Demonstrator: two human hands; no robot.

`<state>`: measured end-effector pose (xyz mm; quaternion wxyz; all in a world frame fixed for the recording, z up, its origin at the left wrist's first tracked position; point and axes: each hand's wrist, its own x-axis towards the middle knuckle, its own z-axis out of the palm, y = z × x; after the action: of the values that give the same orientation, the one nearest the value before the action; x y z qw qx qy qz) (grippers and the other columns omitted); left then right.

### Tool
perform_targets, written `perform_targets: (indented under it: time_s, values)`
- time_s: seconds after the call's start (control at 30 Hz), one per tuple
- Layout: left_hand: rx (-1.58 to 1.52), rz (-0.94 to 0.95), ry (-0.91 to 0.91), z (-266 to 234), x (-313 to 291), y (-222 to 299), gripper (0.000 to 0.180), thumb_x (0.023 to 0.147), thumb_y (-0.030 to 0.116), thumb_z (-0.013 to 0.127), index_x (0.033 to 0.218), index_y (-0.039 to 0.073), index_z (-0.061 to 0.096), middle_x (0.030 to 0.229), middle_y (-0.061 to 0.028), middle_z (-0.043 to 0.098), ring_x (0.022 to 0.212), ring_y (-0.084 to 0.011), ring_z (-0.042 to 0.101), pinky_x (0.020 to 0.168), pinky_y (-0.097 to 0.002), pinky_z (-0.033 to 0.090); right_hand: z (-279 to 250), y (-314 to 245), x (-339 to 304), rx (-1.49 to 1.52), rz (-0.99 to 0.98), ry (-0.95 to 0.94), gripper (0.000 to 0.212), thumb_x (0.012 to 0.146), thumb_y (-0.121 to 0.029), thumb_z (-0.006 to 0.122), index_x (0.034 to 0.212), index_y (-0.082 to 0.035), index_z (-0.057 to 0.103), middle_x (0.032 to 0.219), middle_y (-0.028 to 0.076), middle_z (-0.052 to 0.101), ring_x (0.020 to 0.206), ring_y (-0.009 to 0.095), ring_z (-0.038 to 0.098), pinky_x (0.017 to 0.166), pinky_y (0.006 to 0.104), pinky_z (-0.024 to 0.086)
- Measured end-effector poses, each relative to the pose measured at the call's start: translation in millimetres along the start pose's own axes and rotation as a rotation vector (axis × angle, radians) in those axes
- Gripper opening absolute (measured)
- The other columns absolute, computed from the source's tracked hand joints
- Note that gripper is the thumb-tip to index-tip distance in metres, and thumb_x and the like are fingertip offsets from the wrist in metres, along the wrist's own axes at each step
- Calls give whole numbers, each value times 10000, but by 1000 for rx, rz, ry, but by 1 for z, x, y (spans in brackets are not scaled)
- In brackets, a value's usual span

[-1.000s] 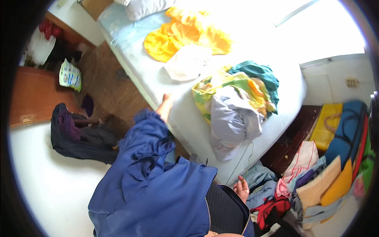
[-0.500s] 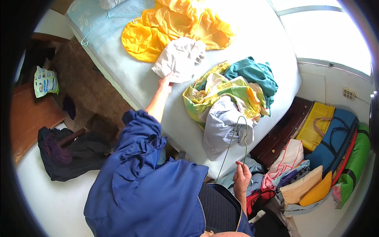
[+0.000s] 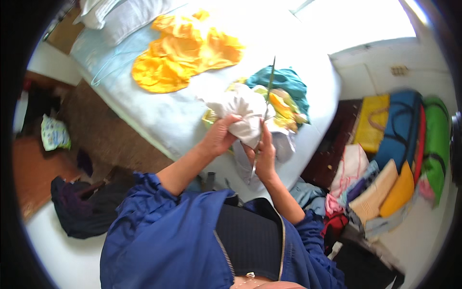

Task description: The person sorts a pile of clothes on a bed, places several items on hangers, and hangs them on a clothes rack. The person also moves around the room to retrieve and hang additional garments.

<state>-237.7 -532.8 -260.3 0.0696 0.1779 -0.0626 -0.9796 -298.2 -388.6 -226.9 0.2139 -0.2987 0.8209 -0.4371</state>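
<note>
Bed [image 3: 139, 113] is spanning the middle of the head view, its far side washing out toward a bright window [image 3: 361, 24]. Yellow-orange fabric [image 3: 187, 58] is lying crumpled on it; teal cloth [image 3: 291, 86] is resting nearer, on a mixed pile.

Left hand [image 3: 219, 137] is closing thumb and fingers on the near-left edge of a white cloth [image 3: 240, 103]. Most of the cloth is hanging beyond and between the hands, over the pile. Right hand [image 3: 264, 154] is keeping its fingers closed around a thin green wire [image 3: 272, 77], upright and edge-on, possibly a hanger; whether it is also gripping cloth, cannot tell.

Versus 0.5 s ago: white cloth is no longer lying beside the yellow-orange fabric; both hands are now working close together, the right one farther forward with its wire.
</note>
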Motion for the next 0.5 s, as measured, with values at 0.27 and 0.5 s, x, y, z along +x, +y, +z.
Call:
perform_targets:
  time_s: [0.27,0.5]
  values:
    - [1148,674,-86,36,-56,-64,610,694,265,706,1186,21,439,1158,-105,461,1040,-213,445,910,-317,344,-101,-57,-59,354,-124,78,188,846,-148,556,916,24,587,732,-2,569,655,44,482,579,187,397]
    - [1007,430,186,72,-155,-109,467,728,223,684,1067,-47,510,1009,-148,581,970,-185,551,791,-283,461,-196,-75,-119,121,-206,102,189,810,-177,598,859,4,618,701,-3,569,642,47,485,576,196,401]
